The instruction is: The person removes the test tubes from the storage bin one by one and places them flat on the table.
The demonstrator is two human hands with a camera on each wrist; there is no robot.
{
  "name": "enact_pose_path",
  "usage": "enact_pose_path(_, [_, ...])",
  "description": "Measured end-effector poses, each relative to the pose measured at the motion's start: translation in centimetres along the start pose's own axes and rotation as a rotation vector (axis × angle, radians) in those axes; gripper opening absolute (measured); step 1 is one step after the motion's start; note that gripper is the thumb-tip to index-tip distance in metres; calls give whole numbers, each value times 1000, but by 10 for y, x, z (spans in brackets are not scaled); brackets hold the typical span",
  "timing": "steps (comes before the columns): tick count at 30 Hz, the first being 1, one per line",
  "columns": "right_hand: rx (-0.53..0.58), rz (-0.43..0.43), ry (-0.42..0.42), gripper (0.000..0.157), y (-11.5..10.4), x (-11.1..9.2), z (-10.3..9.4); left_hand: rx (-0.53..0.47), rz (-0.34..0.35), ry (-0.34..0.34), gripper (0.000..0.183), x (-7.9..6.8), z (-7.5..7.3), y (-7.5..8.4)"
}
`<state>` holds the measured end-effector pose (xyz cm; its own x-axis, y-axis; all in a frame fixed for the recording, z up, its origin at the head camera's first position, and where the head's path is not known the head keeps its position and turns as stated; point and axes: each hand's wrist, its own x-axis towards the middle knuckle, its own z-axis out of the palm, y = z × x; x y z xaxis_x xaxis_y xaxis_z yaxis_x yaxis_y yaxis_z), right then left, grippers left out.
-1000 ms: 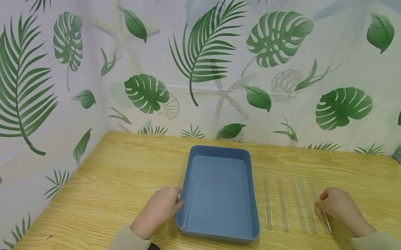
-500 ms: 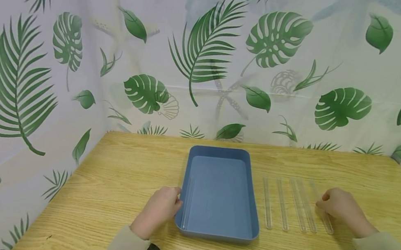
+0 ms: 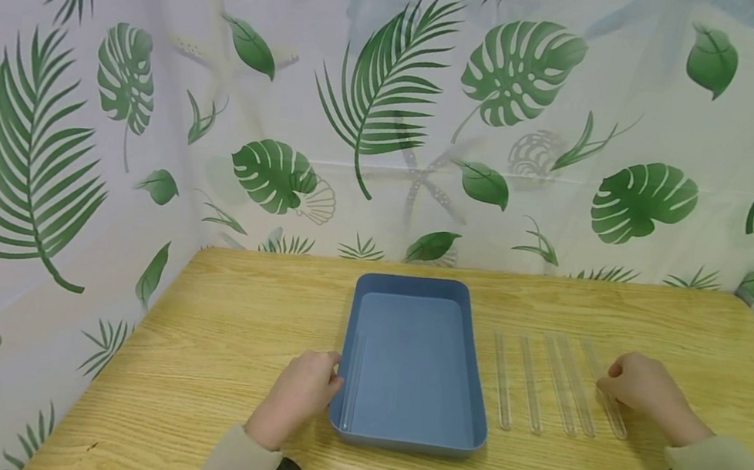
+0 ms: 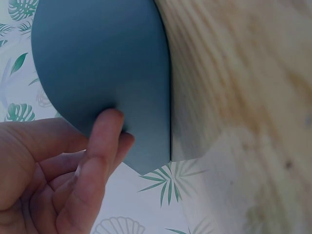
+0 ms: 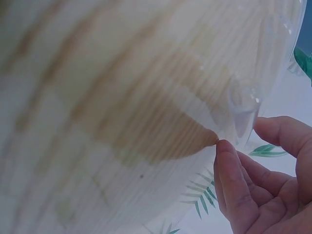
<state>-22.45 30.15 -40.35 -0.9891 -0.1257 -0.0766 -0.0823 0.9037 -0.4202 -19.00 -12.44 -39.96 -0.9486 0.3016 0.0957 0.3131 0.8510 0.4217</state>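
A blue rectangular tray lies on the wooden table. My left hand grips its left wall; in the left wrist view the fingers press on the outer side and the thumb passes behind the wall. Inside, along that same wall, lies a clear test tube. On the right, my right hand pinches the rightmost clear test tube of a row. The right wrist view has that tube between thumb and fingers, its rounded end toward the camera.
Several more clear test tubes lie roughly parallel on the table between the tray and my right hand. The two nearest the held one lie close together. A leaf-printed cloth hangs behind and to the left of the table.
My right hand has shifted slightly to the right, and the near end of the rightmost test tube with it. The left hand and the tray have stayed in place.
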Motion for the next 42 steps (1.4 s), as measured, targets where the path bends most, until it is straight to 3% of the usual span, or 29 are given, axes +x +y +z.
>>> enact_pose_path(6, [7, 0, -8, 20, 1, 0, -1, 2, 1, 4, 28, 1, -1, 0])
enact_pose_path(22, [30, 4, -19, 38, 0, 4, -14, 8, 2, 8, 28, 1, -2, 0])
enact_pose_path(32, [29, -59, 5, 41, -24, 10, -13, -13, -9, -1, 28, -1, -4, 0])
enact_pose_path(42, [169, -108, -70, 43, -68, 15, 1, 8, 13, 8, 28, -1, -2, 1])
